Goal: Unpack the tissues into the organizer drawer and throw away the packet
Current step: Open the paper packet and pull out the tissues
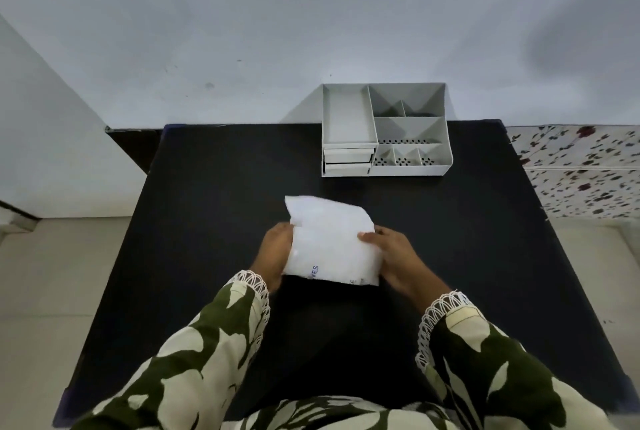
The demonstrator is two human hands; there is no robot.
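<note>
A white plastic tissue packet (pixel 330 242) with blue lettering near its lower edge is held over the middle of the black table (pixel 207 222). My left hand (pixel 275 251) grips its left side and my right hand (pixel 398 256) grips its right side, thumb on top. Farther back on the table stands the white organizer (pixel 386 130), with open compartments on top and two small drawers (pixel 348 161) at its front left, both pushed in. The packet's underside and my fingers beneath it are hidden.
The organizer sits at the table's far edge against a pale wall. A floral-patterned cloth surface (pixel 585 170) lies to the right of the table. Tiled floor shows on both sides. My patterned sleeves fill the near foreground.
</note>
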